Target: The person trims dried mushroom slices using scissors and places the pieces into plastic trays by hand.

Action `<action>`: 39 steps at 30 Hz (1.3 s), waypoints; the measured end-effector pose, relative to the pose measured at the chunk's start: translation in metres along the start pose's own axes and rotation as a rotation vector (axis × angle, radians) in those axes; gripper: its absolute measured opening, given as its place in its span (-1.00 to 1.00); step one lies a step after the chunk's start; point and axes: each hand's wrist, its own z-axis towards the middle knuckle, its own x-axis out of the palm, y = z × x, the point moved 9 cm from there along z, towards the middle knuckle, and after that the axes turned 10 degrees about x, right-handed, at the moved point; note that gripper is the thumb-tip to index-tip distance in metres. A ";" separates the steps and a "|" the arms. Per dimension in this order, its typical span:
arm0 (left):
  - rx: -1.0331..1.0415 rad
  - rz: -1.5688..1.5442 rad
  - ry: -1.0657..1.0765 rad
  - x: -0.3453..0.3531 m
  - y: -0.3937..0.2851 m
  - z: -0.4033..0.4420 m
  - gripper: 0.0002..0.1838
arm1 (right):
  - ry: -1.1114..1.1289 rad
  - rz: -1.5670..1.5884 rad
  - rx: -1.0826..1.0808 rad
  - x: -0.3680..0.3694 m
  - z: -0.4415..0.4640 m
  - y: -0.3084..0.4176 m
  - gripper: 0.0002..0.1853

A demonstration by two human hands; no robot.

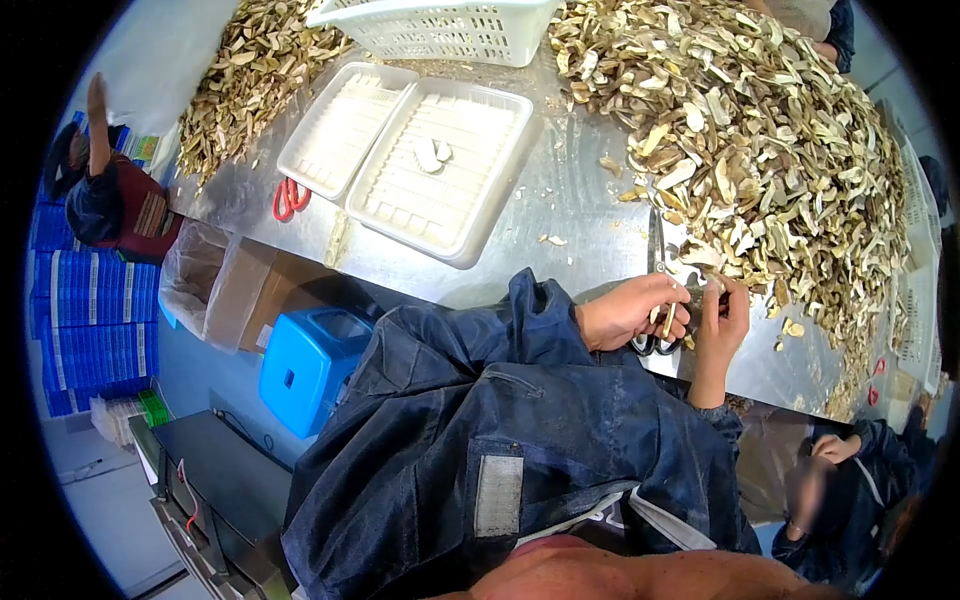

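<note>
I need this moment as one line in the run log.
left hand: holding pale slice; right hand: beside it, grip unclear; black-handled scissors: on table; white tray: pale pieces inside

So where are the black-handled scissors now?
Head view, right of centre: the scissors lie on the metal table, blades by the slice pile, handles by the left hand.

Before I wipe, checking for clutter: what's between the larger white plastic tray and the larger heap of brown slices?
Head view: silvery metal tabletop, a few pale scraps and black-handled scissors.
</note>
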 end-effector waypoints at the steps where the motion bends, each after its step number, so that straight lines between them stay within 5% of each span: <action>1: -0.001 0.000 0.003 0.000 0.000 0.000 -0.72 | 0.000 -0.003 0.001 0.000 0.000 0.000 -0.83; 39: -0.008 -0.024 -0.015 -0.003 0.003 -0.001 -0.74 | 0.008 -0.014 -0.012 -0.001 -0.001 0.009 -0.85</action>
